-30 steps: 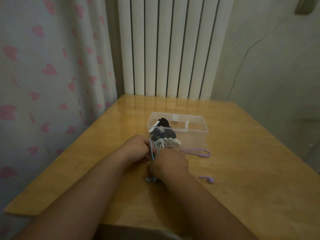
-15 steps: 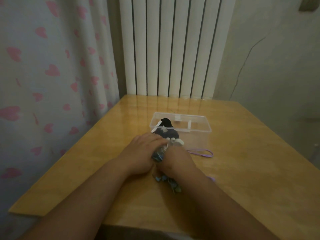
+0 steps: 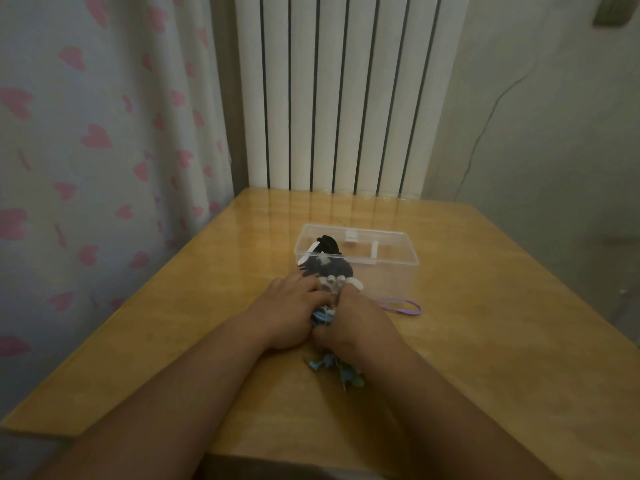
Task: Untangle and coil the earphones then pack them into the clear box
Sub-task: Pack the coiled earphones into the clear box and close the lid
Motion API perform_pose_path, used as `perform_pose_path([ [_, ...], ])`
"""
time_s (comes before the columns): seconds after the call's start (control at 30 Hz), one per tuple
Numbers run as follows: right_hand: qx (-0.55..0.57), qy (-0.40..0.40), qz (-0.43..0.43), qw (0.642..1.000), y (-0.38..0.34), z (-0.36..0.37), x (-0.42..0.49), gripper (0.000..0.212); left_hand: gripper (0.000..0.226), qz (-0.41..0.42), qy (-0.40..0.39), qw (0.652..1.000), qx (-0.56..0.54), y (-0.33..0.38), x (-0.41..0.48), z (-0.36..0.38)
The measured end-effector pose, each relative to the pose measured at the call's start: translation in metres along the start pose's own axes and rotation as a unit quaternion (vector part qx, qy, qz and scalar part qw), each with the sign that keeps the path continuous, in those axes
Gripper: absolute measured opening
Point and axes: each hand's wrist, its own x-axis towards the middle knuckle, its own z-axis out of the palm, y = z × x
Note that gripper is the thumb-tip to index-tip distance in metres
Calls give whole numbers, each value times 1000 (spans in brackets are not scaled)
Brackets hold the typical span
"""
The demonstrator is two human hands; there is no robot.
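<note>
Left hand [image 3: 294,313] and right hand [image 3: 353,320] clutch the blue earphones [image 3: 323,315] together — clear box [image 3: 394,261] just beyond.

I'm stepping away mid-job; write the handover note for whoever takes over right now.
Left hand and right hand: both closed on the blue earphone bundle, pressed together on the table.
Clear box: open, behind the hands, black and white earphones at its left end.
Purple cable: loose, right of the hands.
Left: finish the blue coil, box it, then the purple.
</note>
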Motion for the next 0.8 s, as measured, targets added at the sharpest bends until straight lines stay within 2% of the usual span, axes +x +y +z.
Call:
perform_pose_path([
  [0.1, 32, -33, 9, 999, 10, -14, -5, 59, 50, 3, 5, 1000, 2, -2, -1, 3],
  [0.2, 123, -14, 51, 991, 26, -26, -6, 37, 44, 5, 13, 1000, 11, 0, -1, 3],
  [0.3, -5, 69, 104, 992, 52, -32, 3, 31, 40, 28, 21, 998, 58, 6, -1, 1],
  [0.4, -98, 70, 158, 980, 70, -36, 6, 35, 40, 37, 22, 996, 76, 7, -1, -1],
  [0.5, -92, 59, 165, 980, 77, -34, 8, 31, 41, 32, 10, 998, 59, 5, 0, -1],
  [0.63, -63, 85, 146, 984, 74, -32, 7, 20, 47, 23, 3, 1000, 17, 8, -1, -3],
  [0.8, -41, 58, 119, 990, 68, -35, 2, 36, 60, 48, -55, 997, 10, 9, 3, -16],
])
